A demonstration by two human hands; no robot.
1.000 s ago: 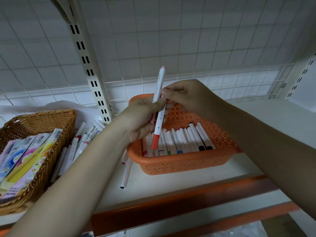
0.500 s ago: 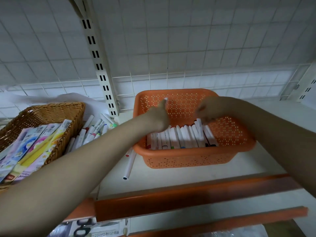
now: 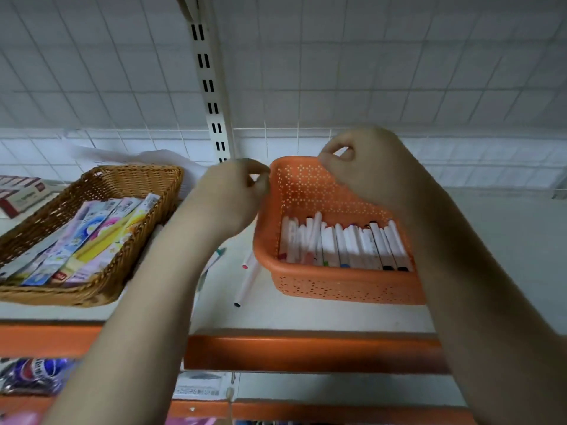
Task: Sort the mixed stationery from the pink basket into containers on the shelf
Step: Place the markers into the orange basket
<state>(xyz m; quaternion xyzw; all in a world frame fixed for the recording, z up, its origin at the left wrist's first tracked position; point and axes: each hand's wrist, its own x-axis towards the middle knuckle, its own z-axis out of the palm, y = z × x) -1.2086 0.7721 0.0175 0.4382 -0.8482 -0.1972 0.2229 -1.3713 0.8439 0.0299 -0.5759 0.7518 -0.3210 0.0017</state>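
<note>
On the shelf, our markers (image 3: 343, 245) fill the orange basket (image 3: 346, 286); strays (image 3: 247, 280) lie at its nine o'clock. Our left hand (image 3: 228, 197) and right hand (image 3: 365, 167) hover above with fingers curled, apparently empty.

loose pens (image 3: 247, 279) between wicker basket (image 3: 101, 191), orange basket (image 3: 343, 286)

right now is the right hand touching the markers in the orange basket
Apart. The head view shows the right hand raised by the orange basket's far rim, with bare perforated wall between it and the markers.
</note>
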